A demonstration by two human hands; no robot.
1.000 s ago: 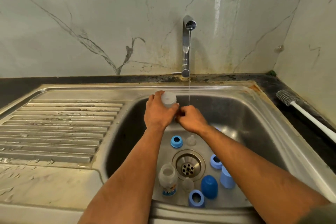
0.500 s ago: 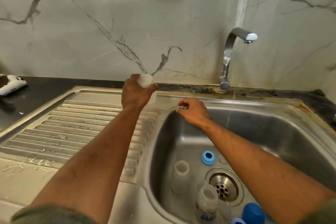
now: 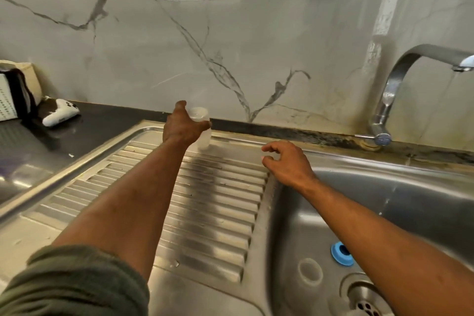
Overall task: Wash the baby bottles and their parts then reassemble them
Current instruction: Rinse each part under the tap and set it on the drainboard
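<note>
My left hand (image 3: 183,127) grips a clear baby bottle (image 3: 204,136) and holds it upright at the far edge of the steel drainboard (image 3: 210,202); its base is at or just above the metal. My right hand (image 3: 287,164) hovers over the rim between drainboard and sink basin (image 3: 410,197), its fingers loosely curled with nothing visible in them. Down in the basin lie a blue screw ring (image 3: 341,254) and another clear bottle (image 3: 309,268), seen from its open end, near the drain (image 3: 364,300). My right forearm hides the rest of the basin floor.
The faucet (image 3: 389,100) stands at the back right with water running from its spout. A white and brown controller-shaped object (image 3: 60,111) and a box (image 3: 15,90) sit on the black counter at far left. A marble wall rises right behind the sink.
My left hand has carried the clear bottle from under the tap leftward to the back of the drainboard. My right hand followed to the basin's left rim. The view swung left.
</note>
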